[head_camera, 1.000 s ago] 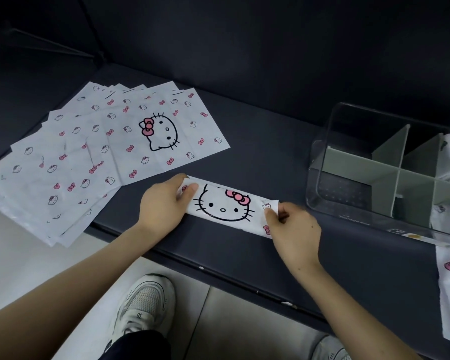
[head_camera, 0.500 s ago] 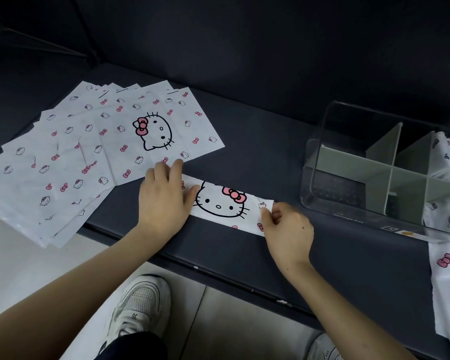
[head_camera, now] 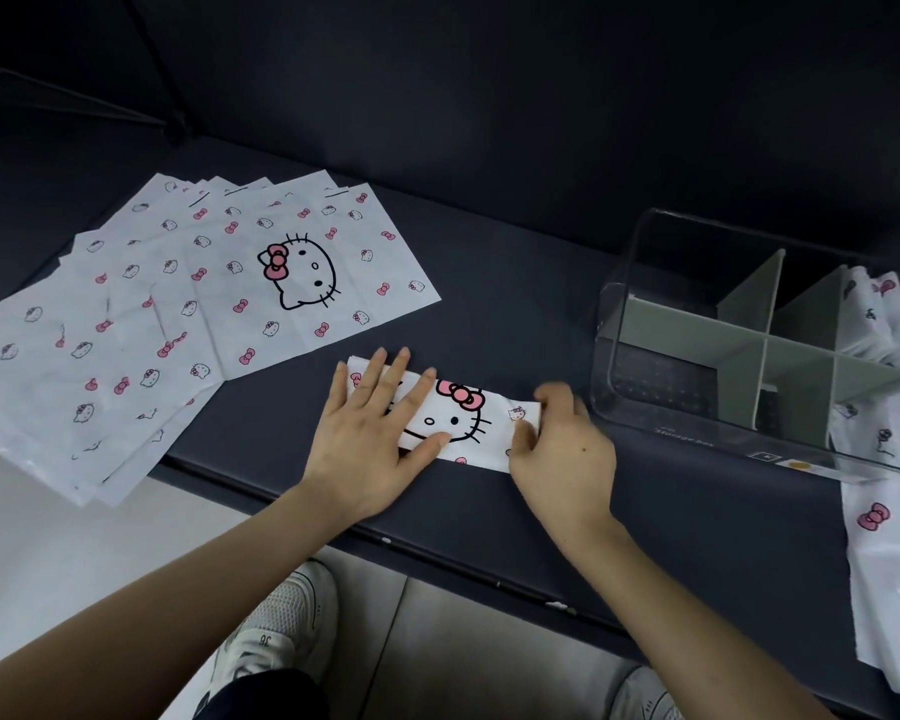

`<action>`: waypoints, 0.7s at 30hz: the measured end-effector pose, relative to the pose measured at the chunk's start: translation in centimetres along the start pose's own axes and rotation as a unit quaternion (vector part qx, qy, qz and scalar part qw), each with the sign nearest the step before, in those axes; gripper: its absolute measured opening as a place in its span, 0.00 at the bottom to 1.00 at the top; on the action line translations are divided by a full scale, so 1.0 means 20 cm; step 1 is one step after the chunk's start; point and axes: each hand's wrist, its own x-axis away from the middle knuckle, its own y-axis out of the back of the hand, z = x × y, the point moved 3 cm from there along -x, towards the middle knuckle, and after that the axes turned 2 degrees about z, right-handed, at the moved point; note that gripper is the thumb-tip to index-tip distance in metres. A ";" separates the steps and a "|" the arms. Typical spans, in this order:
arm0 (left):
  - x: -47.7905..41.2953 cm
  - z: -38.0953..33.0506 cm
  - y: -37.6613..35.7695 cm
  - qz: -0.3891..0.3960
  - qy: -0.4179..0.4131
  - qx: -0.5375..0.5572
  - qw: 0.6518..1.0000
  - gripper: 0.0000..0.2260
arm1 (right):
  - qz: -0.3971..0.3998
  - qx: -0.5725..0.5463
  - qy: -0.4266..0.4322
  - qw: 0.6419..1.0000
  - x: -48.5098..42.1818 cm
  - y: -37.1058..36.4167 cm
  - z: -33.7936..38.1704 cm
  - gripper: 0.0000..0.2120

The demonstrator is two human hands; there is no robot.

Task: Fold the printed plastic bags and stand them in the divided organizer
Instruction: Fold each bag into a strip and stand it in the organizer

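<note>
Head view, nearest first: a white shoe (head_camera: 281, 621) stands on the pale floor, well forward and left of the divided organizer (head_camera: 697, 332). Just beyond it our two hands work on the dark table (head_camera: 515, 304).

The left hand (head_camera: 370, 433) lies flat with fingers spread, pressing the left half of the folded bag (head_camera: 458, 418). That bag is a narrow strip lying just left of the organizer's near corner, apart from it. The right hand (head_camera: 562, 449) is curled round the strip's end nearest the organizer, thumb on top, seemingly pinching it. Blur there keeps us from judging how firmly.

We judge the film very light, limp and slick. It will likely spring open wherever pressure comes off, and slide on the table. So we would keep the flat palm as anchor and take hold at the short end, across all layers, to fold it over.

Further left of the organizer, the unfolded bags (head_camera: 178, 314) lie fanned, overhanging the table edge. The organizer itself has clear walls and grey dividers. Crumpled bags (head_camera: 884, 511) press against its right side and hang over the table front.
</note>
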 end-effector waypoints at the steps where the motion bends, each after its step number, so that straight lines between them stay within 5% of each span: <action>1: 0.00 0.00 0.00 -0.002 0.000 0.002 1.000 0.33 | -0.029 0.042 0.046 0.998 0.01 0.01 0.03 0.15; 4: 0.00 0.00 0.00 -0.008 0.004 0.015 1.000 0.35 | -0.044 0.105 0.170 0.979 0.01 -0.02 0.11 0.20; 7: 0.00 -0.01 0.01 -0.013 -0.002 0.015 1.000 0.35 | 0.079 0.118 0.231 0.963 0.02 -0.13 0.11 0.23; 13: -0.01 0.00 0.01 0.004 -0.022 0.008 1.000 0.37 | 0.157 0.127 0.181 0.962 0.10 -0.12 -0.02 0.27; 21: -0.06 0.08 0.03 0.011 -0.153 -0.018 0.988 0.34 | 0.072 0.025 0.110 0.991 0.12 0.03 -0.03 0.23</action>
